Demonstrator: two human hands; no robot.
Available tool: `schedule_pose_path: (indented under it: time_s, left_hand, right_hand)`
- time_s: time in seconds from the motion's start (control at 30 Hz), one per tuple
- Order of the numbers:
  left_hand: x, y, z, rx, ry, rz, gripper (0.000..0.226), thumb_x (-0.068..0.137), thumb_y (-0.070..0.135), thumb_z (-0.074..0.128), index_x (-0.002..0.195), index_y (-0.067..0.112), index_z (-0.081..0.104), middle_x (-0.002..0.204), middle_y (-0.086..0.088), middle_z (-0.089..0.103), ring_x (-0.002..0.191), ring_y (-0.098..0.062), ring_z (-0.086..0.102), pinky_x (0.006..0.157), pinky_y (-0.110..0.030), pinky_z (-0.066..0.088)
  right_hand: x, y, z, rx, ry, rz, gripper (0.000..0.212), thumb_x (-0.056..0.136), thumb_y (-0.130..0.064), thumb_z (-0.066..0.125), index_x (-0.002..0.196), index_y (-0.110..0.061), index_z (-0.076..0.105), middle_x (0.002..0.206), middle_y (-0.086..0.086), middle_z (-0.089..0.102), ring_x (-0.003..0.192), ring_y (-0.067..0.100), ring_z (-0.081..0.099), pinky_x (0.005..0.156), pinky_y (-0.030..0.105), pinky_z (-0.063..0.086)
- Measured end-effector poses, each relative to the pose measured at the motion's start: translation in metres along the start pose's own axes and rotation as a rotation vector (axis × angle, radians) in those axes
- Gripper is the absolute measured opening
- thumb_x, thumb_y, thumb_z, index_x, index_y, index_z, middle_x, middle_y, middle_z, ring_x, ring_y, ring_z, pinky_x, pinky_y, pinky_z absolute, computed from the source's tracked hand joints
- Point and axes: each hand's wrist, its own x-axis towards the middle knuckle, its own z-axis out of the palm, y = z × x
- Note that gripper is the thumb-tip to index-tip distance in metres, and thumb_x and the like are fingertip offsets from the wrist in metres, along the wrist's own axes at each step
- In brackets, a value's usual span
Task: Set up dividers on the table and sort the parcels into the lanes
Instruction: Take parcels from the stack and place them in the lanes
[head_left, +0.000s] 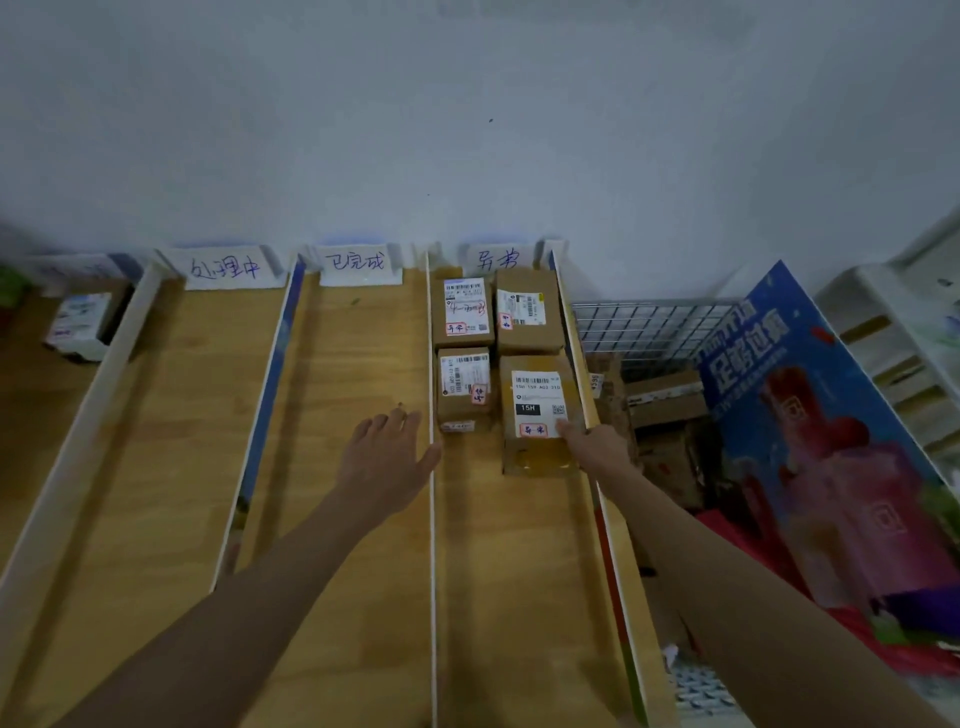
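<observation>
A wooden worktop (171, 415) is split by upright white dividers (430, 467) into lanes running away from the viewer. At the far left lies a small pale box (78, 325). The next two lanes, each with a handwritten card at the far end, hold no parcels. The left hand (387, 462) hovers flat over the middle lane, fingers spread, holding nothing. The right lane holds four brown parcels in two pairs. The right hand (597, 447) touches the near right corner of the nearest parcel (537, 415); whether its fingers curl round it cannot be told. Just right, a wire basket (649, 327) holds more boxes. Pushing this parcel could likely nudge the thin right divider (584, 384) it sits against, or crowd its neighbours askew.
</observation>
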Motion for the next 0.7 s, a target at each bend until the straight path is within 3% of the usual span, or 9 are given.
schedule_pose_path:
  time_s: [0.07, 0.2, 0.33, 0.43, 0.5, 0.6, 0.7]
  left_hand:
    - [0.003, 0.003, 0.005, 0.001, -0.009, -0.013, 0.061, 0.099, 0.058, 0.032, 0.144, 0.018, 0.043, 0.141, -0.002, 0.052, 0.13, -0.022, 0.048, 0.111, -0.037, 0.031]
    - [0.006, 0.007, 0.009, -0.008, -0.002, -0.033, 0.061, 0.099, 0.057, 0.031, 0.144, 0.018, 0.043, 0.141, -0.002, 0.052, 0.13, -0.022, 0.048, 0.111, -0.036, 0.03]
    - [0.008, 0.006, 0.01, -0.01, 0.001, -0.048, 0.063, 0.1, 0.059, 0.029, 0.145, 0.018, 0.042, 0.142, -0.002, 0.05, 0.131, -0.022, 0.047, 0.113, -0.037, 0.03]
    - [0.009, 0.005, 0.009, -0.013, -0.007, -0.065, 0.063, 0.1, 0.059, 0.029, 0.147, 0.018, 0.04, 0.144, -0.002, 0.048, 0.133, -0.021, 0.045, 0.114, -0.037, 0.028]
    - [0.01, 0.005, 0.009, -0.016, -0.012, -0.074, 0.063, 0.099, 0.058, 0.029, 0.147, 0.018, 0.04, 0.144, -0.002, 0.049, 0.133, -0.021, 0.045, 0.114, -0.037, 0.029]
    - [0.009, 0.004, 0.01, -0.009, -0.028, -0.082, 0.063, 0.099, 0.058, 0.029, 0.146, 0.018, 0.04, 0.143, -0.002, 0.049, 0.132, -0.022, 0.046, 0.113, -0.037, 0.03]
    - [0.004, 0.005, 0.009, -0.012, -0.038, -0.089, 0.062, 0.099, 0.057, 0.031, 0.146, 0.017, 0.041, 0.142, -0.003, 0.05, 0.131, -0.023, 0.047, 0.113, -0.038, 0.03]
  right_hand:
    - [0.01, 0.001, 0.001, -0.001, -0.006, 0.0, 0.041, 0.096, -0.042, 0.059, 0.108, -0.004, 0.064, 0.098, 0.006, 0.067, 0.078, 0.012, 0.062, 0.06, 0.022, 0.048]
    - [0.028, 0.006, 0.005, 0.009, -0.023, -0.022, 0.042, 0.097, -0.042, 0.059, 0.108, -0.002, 0.065, 0.106, 0.011, 0.07, 0.093, 0.022, 0.068, 0.082, 0.034, 0.058]
    - [0.04, 0.003, 0.01, -0.083, -0.01, -0.032, 0.053, 0.097, -0.047, 0.055, 0.118, 0.001, 0.062, 0.123, 0.018, 0.06, 0.107, 0.029, 0.063, 0.097, 0.044, 0.053]
    - [0.046, 0.0, 0.015, -0.157, -0.013, -0.073, 0.048, 0.098, -0.045, 0.054, 0.106, 0.001, 0.064, 0.115, 0.02, 0.064, 0.108, 0.031, 0.062, 0.1, 0.046, 0.049]
    - [0.049, 0.001, 0.018, -0.181, -0.003, -0.094, 0.045, 0.098, -0.043, 0.055, 0.104, 0.0, 0.064, 0.109, 0.019, 0.066, 0.107, 0.031, 0.063, 0.098, 0.047, 0.051]
    - [0.051, 0.003, 0.018, -0.167, 0.011, -0.052, 0.048, 0.096, -0.043, 0.058, 0.116, 0.001, 0.059, 0.116, 0.018, 0.063, 0.103, 0.03, 0.064, 0.09, 0.044, 0.056]
    - [0.047, 0.0, 0.014, -0.156, 0.022, -0.037, 0.051, 0.095, -0.042, 0.06, 0.12, 0.002, 0.057, 0.109, 0.014, 0.065, 0.092, 0.024, 0.066, 0.07, 0.033, 0.057]
